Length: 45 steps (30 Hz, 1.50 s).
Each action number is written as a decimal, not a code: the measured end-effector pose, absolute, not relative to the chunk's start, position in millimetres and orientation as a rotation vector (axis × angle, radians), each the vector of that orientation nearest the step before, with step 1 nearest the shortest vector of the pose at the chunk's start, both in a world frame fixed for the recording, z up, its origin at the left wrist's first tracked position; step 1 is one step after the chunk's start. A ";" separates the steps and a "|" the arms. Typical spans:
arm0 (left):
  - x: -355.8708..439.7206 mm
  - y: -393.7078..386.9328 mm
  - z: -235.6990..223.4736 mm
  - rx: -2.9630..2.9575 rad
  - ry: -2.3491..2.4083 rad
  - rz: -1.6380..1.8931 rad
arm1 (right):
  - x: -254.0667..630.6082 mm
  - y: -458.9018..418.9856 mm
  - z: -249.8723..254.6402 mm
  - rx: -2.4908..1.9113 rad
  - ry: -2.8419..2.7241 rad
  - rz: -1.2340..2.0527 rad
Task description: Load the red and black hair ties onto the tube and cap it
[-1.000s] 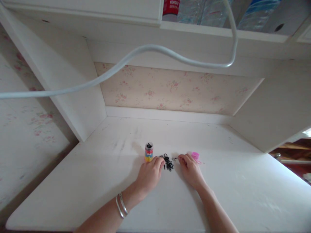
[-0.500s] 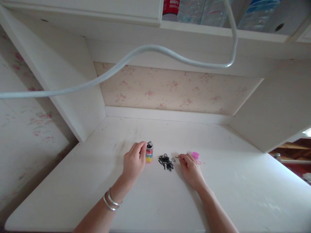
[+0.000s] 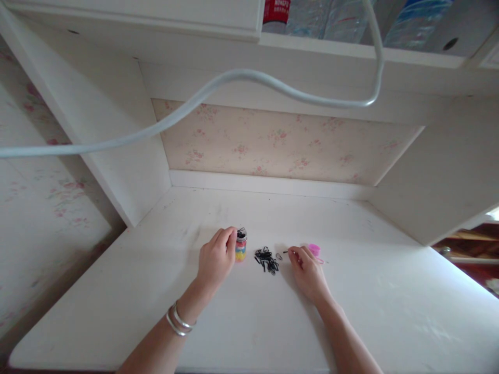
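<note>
My left hand (image 3: 217,254) is closed in a pinch at the left rim of a small clear jar (image 3: 240,250) with red, blue and yellow bands of colour. Black hair ties show in the jar's mouth, one loop sticking up by my fingertips; what those fingers grip is hidden. To the right of the jar lies a pile of small black hair ties (image 3: 267,261), with a single loop (image 3: 279,256) beside it. My right hand (image 3: 307,270) pinches a black hair tie (image 3: 286,252), its end poking out leftward over the white desk.
A pink lid (image 3: 314,250) with a pink loop lies just behind my right hand. Across the upper view runs a white cable (image 3: 249,76). Bottles (image 3: 276,13) stand on the shelf above, and side panels flank the white desk (image 3: 249,322).
Both hands stay almost where they were. The end of the hair tie at my right fingertips has shifted very slightly. The whole view has moved a little.
</note>
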<state>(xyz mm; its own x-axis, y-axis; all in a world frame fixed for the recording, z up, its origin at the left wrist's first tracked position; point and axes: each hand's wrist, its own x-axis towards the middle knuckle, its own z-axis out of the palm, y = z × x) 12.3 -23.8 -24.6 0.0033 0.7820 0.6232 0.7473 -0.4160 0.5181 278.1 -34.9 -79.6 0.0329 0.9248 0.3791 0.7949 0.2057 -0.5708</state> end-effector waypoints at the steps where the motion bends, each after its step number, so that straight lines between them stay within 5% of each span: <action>1: 12.1 -24.0 -24.6 2.192 1.670 1.414 | 278.2 -34.8 -79.9 -1.608 -1.780 0.230; 27: 9.9 -28.1 -15.0 1.957 1.537 1.451 | 272.4 -32.5 -73.8 -1.524 -1.613 0.271; 45: 10.0 -26.4 -12.7 1.817 1.552 1.419 | 162.6 -30.5 13.2 -1.243 -1.881 0.177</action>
<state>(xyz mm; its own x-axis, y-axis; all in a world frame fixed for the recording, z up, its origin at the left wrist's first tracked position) 10.0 -26.4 -12.7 -0.1081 0.8873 0.4483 0.5258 -0.3317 0.7832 162.6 -30.5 13.2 -0.1422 0.8087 0.5707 0.6881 0.4952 -0.5303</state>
